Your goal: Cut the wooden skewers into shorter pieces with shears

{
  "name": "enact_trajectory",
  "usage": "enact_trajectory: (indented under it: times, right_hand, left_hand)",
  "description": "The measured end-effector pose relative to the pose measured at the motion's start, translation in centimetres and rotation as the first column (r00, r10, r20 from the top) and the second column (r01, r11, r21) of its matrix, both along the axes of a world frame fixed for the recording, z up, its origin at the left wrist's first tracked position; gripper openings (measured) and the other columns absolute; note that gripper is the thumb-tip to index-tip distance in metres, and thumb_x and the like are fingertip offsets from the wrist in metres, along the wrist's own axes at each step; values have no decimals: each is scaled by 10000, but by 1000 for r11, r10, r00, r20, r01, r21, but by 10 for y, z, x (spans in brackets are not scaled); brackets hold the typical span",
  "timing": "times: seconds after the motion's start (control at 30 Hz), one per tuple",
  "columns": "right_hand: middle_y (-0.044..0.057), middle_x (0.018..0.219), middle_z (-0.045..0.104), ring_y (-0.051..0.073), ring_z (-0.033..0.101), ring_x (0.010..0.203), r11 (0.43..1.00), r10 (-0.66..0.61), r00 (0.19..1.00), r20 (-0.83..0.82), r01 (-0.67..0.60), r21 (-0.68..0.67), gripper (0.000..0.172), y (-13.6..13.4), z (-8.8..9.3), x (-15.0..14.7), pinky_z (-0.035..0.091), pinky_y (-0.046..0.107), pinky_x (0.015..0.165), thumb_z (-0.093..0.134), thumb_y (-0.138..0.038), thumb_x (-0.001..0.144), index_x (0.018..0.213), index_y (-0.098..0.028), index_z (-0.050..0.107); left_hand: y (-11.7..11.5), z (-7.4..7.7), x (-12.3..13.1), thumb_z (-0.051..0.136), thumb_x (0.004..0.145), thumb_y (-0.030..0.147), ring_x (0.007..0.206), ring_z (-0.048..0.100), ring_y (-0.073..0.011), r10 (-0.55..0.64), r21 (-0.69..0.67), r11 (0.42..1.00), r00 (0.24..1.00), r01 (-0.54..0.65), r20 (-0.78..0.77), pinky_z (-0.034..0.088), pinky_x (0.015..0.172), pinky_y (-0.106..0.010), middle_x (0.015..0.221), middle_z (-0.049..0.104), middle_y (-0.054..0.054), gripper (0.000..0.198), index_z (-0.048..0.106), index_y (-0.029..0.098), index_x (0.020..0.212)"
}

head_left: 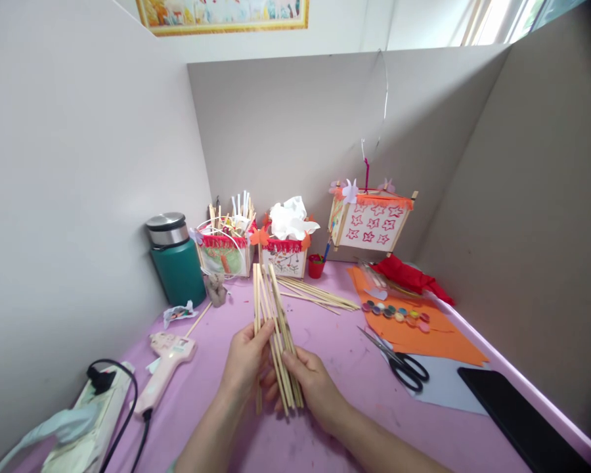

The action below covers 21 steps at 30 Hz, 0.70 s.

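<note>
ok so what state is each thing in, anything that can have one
Held sticks: gripped in left hand and right hand
Loose sticks: lying flat
Bottle: upright, lid on
Glue gun: lying down, cord attached
Power strip: plugs in
Scissors: lying flat, blades look closed
Tissue: crumpled, sticking up
Lantern: appears hung
Paint pots: open or shut unclear

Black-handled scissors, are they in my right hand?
No, the scissors lie apart from your right hand, which holds thin wooden sticks.
</note>
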State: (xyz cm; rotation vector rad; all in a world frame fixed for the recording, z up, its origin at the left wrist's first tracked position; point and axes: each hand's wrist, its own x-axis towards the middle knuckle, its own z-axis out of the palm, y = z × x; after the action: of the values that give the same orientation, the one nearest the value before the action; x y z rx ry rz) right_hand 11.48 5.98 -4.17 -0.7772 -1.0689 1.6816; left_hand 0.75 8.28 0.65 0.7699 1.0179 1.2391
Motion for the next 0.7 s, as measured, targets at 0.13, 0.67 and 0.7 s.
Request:
enact_trajectory:
  times: [0.13, 0.67, 0.7]
  right_hand:
    - [77, 676, 664, 169, 629, 517, 999, 27, 999, -25, -27, -26, 504, 1, -1, 2, 510, 304, 476, 586, -594, 738, 876, -110, 562]
    - [80, 718, 667, 187, 632, 545, 996, 29, 1000, -7, -29, -82, 514, -1, 4, 2, 482, 311, 506, 581, -607, 726, 882, -119, 556]
    - [71, 719, 659, 179, 626, 548, 996, 7, 1000, -4, -7, -91, 506, -1, 4, 3, 480, 305, 507, 581, -606, 726, 875, -123, 553]
  left_hand:
    - [3, -5, -2, 712, 645, 433, 343, 387, -52, -42, 25, 999, 999, 42, -12, 219, 326, -172, 462, 494, 55, 338, 549, 143, 702]
    - [4, -4, -7, 755, 608, 357, 379, 462, -63, -53, -1, 999, 998, 53, -17, 293, 358, -163, 480, 538, 36, 303, 586, 129, 713]
    - [4, -3, -8, 751, 611, 360, 349, 432, -57, -55, -5, 998, 998, 55, -20, 265, 335, -162, 451, 515, 47, 301, 595, 127, 719]
